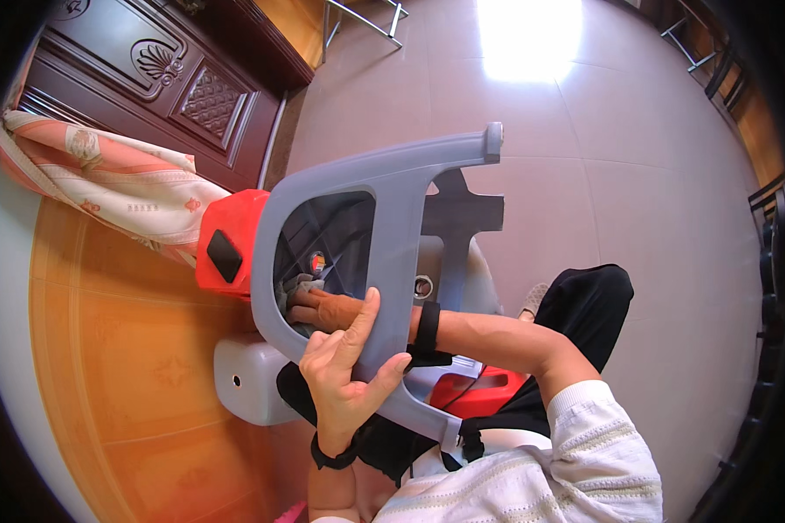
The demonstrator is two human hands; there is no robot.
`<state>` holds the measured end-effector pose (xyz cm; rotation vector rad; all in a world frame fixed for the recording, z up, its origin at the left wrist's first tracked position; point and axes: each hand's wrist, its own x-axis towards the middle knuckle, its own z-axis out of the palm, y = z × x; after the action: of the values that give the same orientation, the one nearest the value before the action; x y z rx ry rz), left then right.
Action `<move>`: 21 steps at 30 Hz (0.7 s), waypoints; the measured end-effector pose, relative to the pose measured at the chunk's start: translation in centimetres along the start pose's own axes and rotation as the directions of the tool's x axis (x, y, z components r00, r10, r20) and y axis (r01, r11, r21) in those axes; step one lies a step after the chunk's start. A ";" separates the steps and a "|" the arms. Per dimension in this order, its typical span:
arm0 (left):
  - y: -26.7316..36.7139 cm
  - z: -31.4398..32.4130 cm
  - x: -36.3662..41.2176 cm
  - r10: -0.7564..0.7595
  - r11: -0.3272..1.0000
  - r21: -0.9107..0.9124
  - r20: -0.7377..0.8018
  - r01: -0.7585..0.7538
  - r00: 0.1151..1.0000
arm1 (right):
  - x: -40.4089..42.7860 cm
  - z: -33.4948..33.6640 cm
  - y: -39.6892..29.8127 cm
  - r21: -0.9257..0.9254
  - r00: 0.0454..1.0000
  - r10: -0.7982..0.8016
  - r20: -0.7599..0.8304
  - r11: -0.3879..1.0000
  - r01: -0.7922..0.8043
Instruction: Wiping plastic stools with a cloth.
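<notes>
A grey plastic stool (396, 242) lies on its side before me, its legs toward the right. My left hand (347, 372) grips the near side of its frame, index finger stretched along the crosspiece and thumb apart. Through the leg frame reaches my right arm. Inside, my right hand (327, 310) presses a grey cloth (297, 287) against the ribbed underside of the seat (350, 229); the frame partly hides the hand. A small coloured sticker (317, 262) shows on that underside.
A red plastic stool (252, 222) at the left bears a black phone-like object (224, 255). Below stands a pale grey stool (252, 386); another red plastic piece (477, 395) lies under my arm. A patterned towel (137, 183) hangs before the dark carved door (203, 98).
</notes>
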<state>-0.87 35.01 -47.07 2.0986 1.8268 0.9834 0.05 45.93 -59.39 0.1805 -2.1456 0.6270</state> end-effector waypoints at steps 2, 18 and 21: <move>0.3 0.2 0.1 0.007 1.000 -0.003 -0.002 -0.007 1.000 | -2.2 1.7 1.5 -0.018 0.989 0.130 0.073 0.991 -0.129; -0.3 0.6 1.0 0.087 0.996 0.029 -0.072 -0.085 0.994 | 0.3 -6.1 7.4 -0.374 0.676 0.162 -0.719 0.730 -0.573; 0.6 0.5 1.2 0.028 0.999 0.040 -0.019 -0.028 0.999 | -3.5 -5.9 8.1 -0.176 0.652 0.641 -0.404 0.645 -0.743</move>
<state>-0.09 36.13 -46.72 2.1510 1.8459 0.9847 3.62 55.48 -62.26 -0.9447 -1.9231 0.6517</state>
